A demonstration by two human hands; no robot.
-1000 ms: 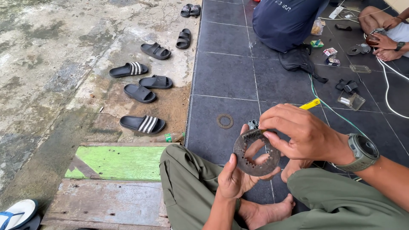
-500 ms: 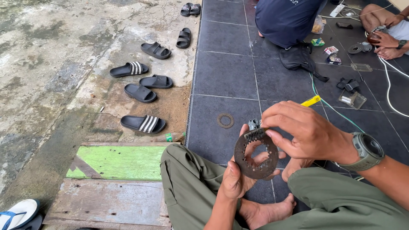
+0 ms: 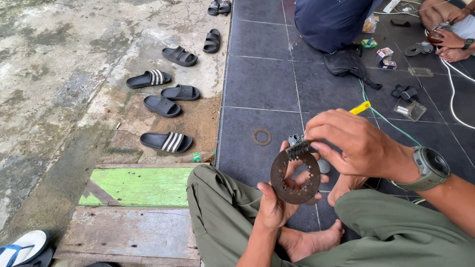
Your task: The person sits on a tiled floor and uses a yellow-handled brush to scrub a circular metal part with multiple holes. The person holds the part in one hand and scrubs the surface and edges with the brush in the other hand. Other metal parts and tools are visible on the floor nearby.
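Observation:
My left hand (image 3: 277, 200) holds a rusty perforated metal ring disc (image 3: 295, 177) upright in front of my crossed legs. My right hand (image 3: 349, 143) grips a brush with a yellow handle (image 3: 359, 108), its dark bristles (image 3: 298, 147) pressed on the disc's top edge. A grey watch (image 3: 431, 165) sits on my right wrist. Another thin metal ring (image 3: 261, 136) lies flat on the dark tile just beyond the disc.
Several black slippers (image 3: 166, 142) lie on the concrete to the left. A green-painted wooden plank (image 3: 133, 185) is by my left knee. Two other people sit at the top right among small parts, a black pouch (image 3: 349, 63) and cables (image 3: 452, 94).
My right hand has shifted slightly over the disc's top edge with the brush; the disc has turned a little in my left hand.

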